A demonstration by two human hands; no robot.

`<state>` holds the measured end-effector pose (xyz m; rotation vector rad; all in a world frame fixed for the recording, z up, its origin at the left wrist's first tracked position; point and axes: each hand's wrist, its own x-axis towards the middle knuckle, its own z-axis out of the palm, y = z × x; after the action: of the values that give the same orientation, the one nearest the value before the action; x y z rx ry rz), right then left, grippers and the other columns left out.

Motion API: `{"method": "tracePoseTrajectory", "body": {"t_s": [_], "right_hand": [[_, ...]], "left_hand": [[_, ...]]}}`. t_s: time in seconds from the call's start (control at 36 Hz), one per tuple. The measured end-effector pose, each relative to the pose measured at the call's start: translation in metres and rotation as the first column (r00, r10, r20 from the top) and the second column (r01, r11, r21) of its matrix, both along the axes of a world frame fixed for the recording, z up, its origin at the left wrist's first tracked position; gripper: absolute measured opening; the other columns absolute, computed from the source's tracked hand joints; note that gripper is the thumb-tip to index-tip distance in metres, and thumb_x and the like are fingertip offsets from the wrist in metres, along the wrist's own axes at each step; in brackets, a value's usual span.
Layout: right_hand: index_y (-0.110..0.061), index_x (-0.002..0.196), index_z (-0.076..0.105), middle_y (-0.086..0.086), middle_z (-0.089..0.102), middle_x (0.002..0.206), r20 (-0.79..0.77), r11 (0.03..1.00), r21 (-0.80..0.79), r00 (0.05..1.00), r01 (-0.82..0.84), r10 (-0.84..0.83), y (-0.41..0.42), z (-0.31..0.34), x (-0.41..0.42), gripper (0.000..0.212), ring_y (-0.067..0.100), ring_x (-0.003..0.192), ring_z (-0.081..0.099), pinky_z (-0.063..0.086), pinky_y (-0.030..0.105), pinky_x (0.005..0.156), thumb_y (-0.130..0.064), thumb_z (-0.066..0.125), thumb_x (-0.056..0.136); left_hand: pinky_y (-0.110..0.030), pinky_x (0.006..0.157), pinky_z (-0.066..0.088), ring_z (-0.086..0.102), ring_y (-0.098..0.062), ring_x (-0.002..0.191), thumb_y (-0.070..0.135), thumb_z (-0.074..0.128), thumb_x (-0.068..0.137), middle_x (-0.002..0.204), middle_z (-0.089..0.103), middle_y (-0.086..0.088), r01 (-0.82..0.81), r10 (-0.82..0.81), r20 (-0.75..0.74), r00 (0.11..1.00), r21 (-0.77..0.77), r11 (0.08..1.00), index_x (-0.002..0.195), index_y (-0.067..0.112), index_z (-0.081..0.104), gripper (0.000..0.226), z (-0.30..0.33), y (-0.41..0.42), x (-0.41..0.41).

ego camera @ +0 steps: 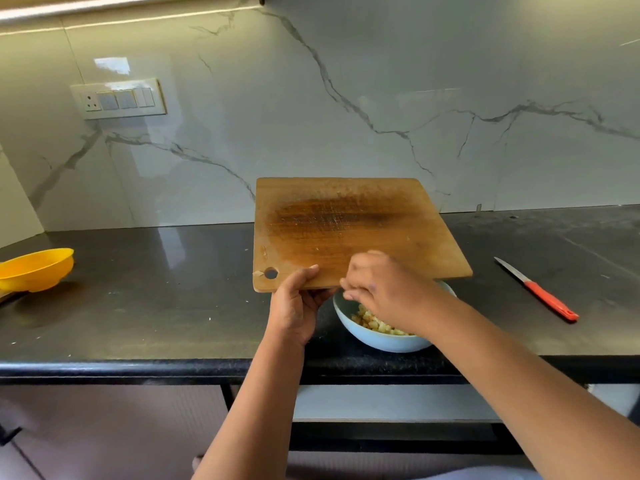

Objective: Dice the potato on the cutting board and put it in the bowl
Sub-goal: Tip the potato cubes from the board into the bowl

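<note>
- The left hand grips the near edge of the wooden cutting board, thumb on top beside the hanging hole, the other fingers curled underneath.
- The board is lifted off the bench and tilted, its near edge over the blue bowl.
- The board's top is bare apart from a dark damp patch and knife marks.
- The right hand hovers over the bowl at the board's near edge, fingers bent downward; whether it holds anything cannot be told.
- The diced potato lies as pale cubes in the bowl, partly hidden by the right hand.
- A knife with a red handle lies on the bench, well apart to the right.
- A yellow bowl sits at the far left of the bench.
</note>
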<state>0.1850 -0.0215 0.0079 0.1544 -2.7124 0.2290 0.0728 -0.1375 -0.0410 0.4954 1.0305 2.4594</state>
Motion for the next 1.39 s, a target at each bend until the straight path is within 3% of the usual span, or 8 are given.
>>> {"method": "tracePoseTrajectory", "body": {"t_s": [0.11, 0.25, 0.36, 0.53, 0.83, 1.19, 1.31, 1.39], "right_hand": [[-0.014, 0.088, 0.074, -0.011, 0.061, 0.091, 0.067, 0.996, -0.061, 0.996, 0.059, -0.055, 0.011, 0.004, 0.029, 0.015, 0.004, 0.082, 0.058, 0.050, 0.023, 0.076, -0.024, 0.064, 0.092], [-0.016, 0.086, 0.072, -0.012, 0.064, 0.086, -0.408, 0.969, -0.227, 0.913, -0.095, -0.006, 0.027, 0.016, 0.042, 0.013, 0.001, 0.077, 0.062, 0.053, 0.015, 0.070, -0.004, 0.073, 0.081], [-0.026, 0.096, 0.075, -0.019, 0.065, 0.094, -0.074, 0.987, -0.151, 0.996, -0.054, 0.043, 0.039, 0.007, 0.035, 0.038, -0.004, 0.089, 0.062, 0.053, 0.018, 0.079, 0.008, 0.061, 0.085], [-0.014, 0.083, 0.072, -0.011, 0.065, 0.076, -0.449, 0.957, -0.270, 0.893, -0.103, -0.030, 0.045, 0.007, 0.028, 0.007, 0.006, 0.069, 0.061, 0.049, 0.012, 0.061, -0.012, 0.078, 0.079], [-0.029, 0.102, 0.049, -0.014, 0.048, 0.097, -0.243, 0.954, 0.127, 0.941, 0.272, -0.236, 0.060, 0.012, 0.024, 0.054, 0.009, 0.096, 0.046, 0.043, 0.026, 0.077, -0.042, 0.085, 0.064], [-0.034, 0.110, 0.069, -0.021, 0.062, 0.108, -0.057, 0.960, -0.280, 0.998, 0.004, -0.021, 0.062, 0.020, 0.049, 0.035, -0.007, 0.099, 0.057, 0.047, 0.012, 0.085, -0.009, 0.071, 0.085], [-0.018, 0.090, 0.070, 0.003, 0.068, 0.082, -0.424, 0.818, -0.571, 0.830, 0.064, -0.361, 0.087, 0.033, 0.040, 0.016, 0.023, 0.081, 0.066, 0.053, 0.036, 0.068, -0.033, 0.064, 0.090], [-0.010, 0.128, 0.056, 0.011, 0.061, 0.117, -0.092, 0.644, -0.603, 0.761, 0.471, -0.643, 0.118, 0.029, 0.018, 0.050, 0.032, 0.111, 0.057, 0.044, 0.034, 0.084, -0.049, 0.046, 0.097]], "left_hand": [[-0.028, 0.056, 0.057, 0.065, -0.023, 0.077, 0.000, 0.050, 0.090, 0.095, 0.065, -0.011, -0.037, 0.037, -0.009, 0.999, -0.004, 0.999, 0.111, 0.008, 0.055, 0.023, -0.001, 0.002, -0.003], [-0.027, 0.054, 0.057, 0.065, -0.021, 0.068, 0.000, 0.049, 0.092, 0.086, 0.066, -0.009, -0.033, 0.033, -0.001, 0.999, -0.020, 0.999, 0.103, 0.008, 0.057, 0.016, 0.001, 0.002, 0.002], [-0.026, 0.052, 0.057, 0.065, -0.019, 0.065, 0.001, 0.048, 0.092, 0.083, 0.067, -0.008, -0.019, 0.019, 0.004, 1.000, 0.007, 1.000, 0.104, 0.009, 0.056, 0.016, 0.002, -0.001, 0.003], [-0.029, 0.057, 0.058, 0.065, -0.021, 0.070, 0.003, 0.048, 0.092, 0.085, 0.067, -0.008, -0.005, 0.004, 0.033, 0.999, 0.046, 0.999, 0.101, 0.007, 0.058, 0.014, 0.003, -0.002, -0.001], [-0.024, 0.051, 0.058, 0.068, -0.017, 0.062, 0.002, 0.044, 0.094, 0.074, 0.069, -0.004, -0.023, 0.013, 0.079, 0.997, 0.121, 0.992, 0.097, 0.007, 0.058, 0.015, 0.006, -0.003, 0.001], [-0.023, 0.048, 0.056, 0.067, -0.015, 0.060, 0.003, 0.045, 0.094, 0.073, 0.068, -0.002, -0.047, 0.034, 0.100, 0.994, 0.132, 0.990, 0.097, 0.010, 0.059, 0.016, 0.005, -0.002, -0.001], [-0.024, 0.048, 0.056, 0.065, -0.016, 0.060, 0.003, 0.047, 0.092, 0.074, 0.063, -0.003, -0.051, 0.031, 0.147, 0.989, 0.139, 0.989, 0.092, 0.011, 0.059, 0.015, 0.009, -0.001, -0.010], [-0.024, 0.048, 0.057, 0.065, -0.016, 0.057, 0.003, 0.047, 0.092, 0.067, 0.062, -0.002, -0.022, 0.001, 0.165, 0.986, 0.129, 0.991, 0.084, 0.009, 0.057, 0.015, 0.019, 0.002, -0.023]]}}
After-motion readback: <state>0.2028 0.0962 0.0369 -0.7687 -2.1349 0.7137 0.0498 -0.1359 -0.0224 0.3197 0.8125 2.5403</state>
